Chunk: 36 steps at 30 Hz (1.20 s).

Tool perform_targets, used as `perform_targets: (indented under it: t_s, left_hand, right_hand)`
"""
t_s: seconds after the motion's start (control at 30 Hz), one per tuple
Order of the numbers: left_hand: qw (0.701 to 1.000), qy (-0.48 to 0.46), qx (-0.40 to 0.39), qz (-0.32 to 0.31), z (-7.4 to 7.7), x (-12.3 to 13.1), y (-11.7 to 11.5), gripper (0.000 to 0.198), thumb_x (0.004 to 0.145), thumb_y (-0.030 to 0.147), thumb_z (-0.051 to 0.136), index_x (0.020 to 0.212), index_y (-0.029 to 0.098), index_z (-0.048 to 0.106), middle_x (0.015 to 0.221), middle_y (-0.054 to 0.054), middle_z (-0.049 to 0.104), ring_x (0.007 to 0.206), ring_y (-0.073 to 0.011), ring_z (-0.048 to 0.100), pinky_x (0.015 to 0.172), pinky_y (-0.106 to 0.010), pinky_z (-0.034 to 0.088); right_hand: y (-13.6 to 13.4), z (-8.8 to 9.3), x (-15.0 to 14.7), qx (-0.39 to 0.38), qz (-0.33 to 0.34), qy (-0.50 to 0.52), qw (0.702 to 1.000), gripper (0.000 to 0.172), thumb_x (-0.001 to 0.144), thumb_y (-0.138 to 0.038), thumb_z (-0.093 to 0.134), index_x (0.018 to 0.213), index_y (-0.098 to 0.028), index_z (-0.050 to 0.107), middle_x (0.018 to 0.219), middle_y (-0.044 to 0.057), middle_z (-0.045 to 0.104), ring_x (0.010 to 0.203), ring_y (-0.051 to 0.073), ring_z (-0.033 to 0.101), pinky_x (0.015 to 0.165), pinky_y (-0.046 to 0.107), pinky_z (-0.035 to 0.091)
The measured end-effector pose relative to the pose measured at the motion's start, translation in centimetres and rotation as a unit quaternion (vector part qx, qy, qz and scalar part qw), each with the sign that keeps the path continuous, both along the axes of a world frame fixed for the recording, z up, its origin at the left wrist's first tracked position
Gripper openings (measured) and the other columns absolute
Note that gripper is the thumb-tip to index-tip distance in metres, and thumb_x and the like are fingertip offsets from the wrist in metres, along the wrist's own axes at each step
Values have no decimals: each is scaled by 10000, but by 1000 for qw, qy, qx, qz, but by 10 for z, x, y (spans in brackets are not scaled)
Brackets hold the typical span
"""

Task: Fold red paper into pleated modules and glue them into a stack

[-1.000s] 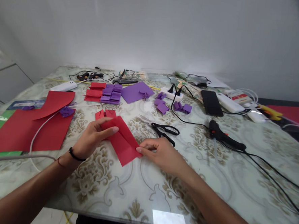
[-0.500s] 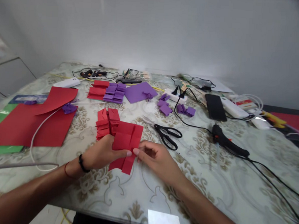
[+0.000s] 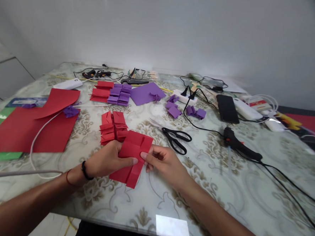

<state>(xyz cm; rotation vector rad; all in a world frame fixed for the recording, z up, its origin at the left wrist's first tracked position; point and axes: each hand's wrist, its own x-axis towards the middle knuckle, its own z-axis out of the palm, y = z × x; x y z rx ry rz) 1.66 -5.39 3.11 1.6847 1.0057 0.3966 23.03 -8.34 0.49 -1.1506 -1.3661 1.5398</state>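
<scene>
Between my two hands is a creased piece of red paper [image 3: 134, 143], held slightly tilted above the table. My left hand [image 3: 112, 160] grips its left side, the thumb lying flat across the front. On the right edge, my right hand [image 3: 162, 163] pinches the paper with the thumb in front and fingers behind. Just beyond my left hand lie folded red paper pieces [image 3: 110, 127], partly covered by the held sheet. A pair of black-handled scissors [image 3: 176, 137] rests open to the right of the paper.
Large red sheets [image 3: 49, 136] lie on green ones at the left. Folded purple pieces [image 3: 120, 94] and a purple sheet [image 3: 144, 94] are farther back. A glue gun [image 3: 241, 146] with its cord, a phone [image 3: 227, 108] and a power strip [image 3: 185, 97] occupy the right side.
The red paper has turned slightly clockwise, its lower end swinging left. My right thumb still presses its right edge, and both hands keep their hold. The view has shifted slightly.
</scene>
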Motion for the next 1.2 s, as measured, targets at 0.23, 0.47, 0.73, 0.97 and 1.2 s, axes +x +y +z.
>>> perform_targets:
  t_s: [0.23, 0.47, 0.73, 0.97, 1.2]
  left_hand:
    - [1000, -9, -1, 10, 1, 1, -1, 233, 897, 330, 652, 920, 143, 790, 889, -19, 789, 749, -178, 657, 609, -219, 491]
    - [1000, 14, -19, 11, 4, 1, -4, 233, 873, 326, 668, 762, 134, 739, 700, 16, 691, 585, -114, 540, 508, -191, 386]
    - [1000, 13, -25, 5, 3, 2, -3, 187, 856, 311, 678, 817, 138, 739, 746, 13, 713, 629, -134, 587, 537, -194, 421]
    - [1000, 23, -18, 1, 1, 1, -3, 172, 854, 302, 678, 877, 157, 767, 818, 1, 753, 689, -152, 638, 560, -201, 447]
    - [998, 52, -17, -6, -5, 0, 1, 235, 823, 338, 725, 935, 139, 782, 777, -10, 765, 677, -177, 666, 581, -224, 488]
  right_hand:
    - [0, -2, -2, -16, -15, 28, 999, 461, 822, -585, 784, 673, -185, 612, 611, -39, 598, 515, 105, 591, 550, 237, 474]
    - [2, -2, 0, -4, -35, 41, 999, 459, 825, -569, 790, 652, -191, 593, 554, -48, 575, 506, 113, 592, 549, 237, 472]
    - [6, -3, 3, -7, -67, 60, 996, 398, 835, -528, 787, 691, -190, 632, 557, -42, 595, 503, 116, 584, 561, 251, 487]
    - [6, 0, 5, 21, -70, 52, 996, 383, 867, -501, 757, 679, -183, 657, 559, -28, 596, 522, 126, 581, 581, 264, 480]
    - [6, -1, 4, 61, -59, -6, 996, 393, 898, -511, 712, 692, -190, 616, 597, -28, 596, 539, 135, 599, 582, 265, 470]
